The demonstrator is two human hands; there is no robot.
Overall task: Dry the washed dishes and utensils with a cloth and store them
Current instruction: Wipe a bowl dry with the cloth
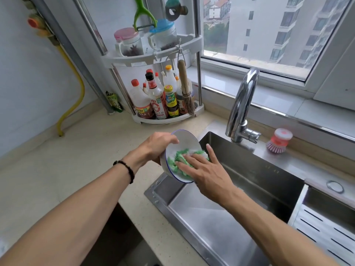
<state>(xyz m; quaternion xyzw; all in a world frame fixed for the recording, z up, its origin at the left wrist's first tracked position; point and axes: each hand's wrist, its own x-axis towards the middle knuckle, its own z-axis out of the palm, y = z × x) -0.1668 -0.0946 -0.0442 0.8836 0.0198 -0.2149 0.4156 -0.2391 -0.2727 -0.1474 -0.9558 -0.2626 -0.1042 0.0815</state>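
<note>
Beige stone countertop (57, 169) wraps a stainless sink (221, 217) under a window. Nearest, a white slotted drain tray (326, 227) sits at the sink's right end. Over the sink's left edge the left hand (153, 144) grips a tilted white bowl with a blue rim (182, 141), fingers curled round its back. The right hand (203, 167), fingers spread fairly flat, presses a green-and-white cloth (176, 160) into the bowl. Drying looks mid-way on this piece; no other dishes show, and storing is left. Farther back stand the faucet (242, 104), a pink dish brush (278, 141) and a corner rack (153, 54) of sauce bottles (159, 102); their labels are too small to read
</note>
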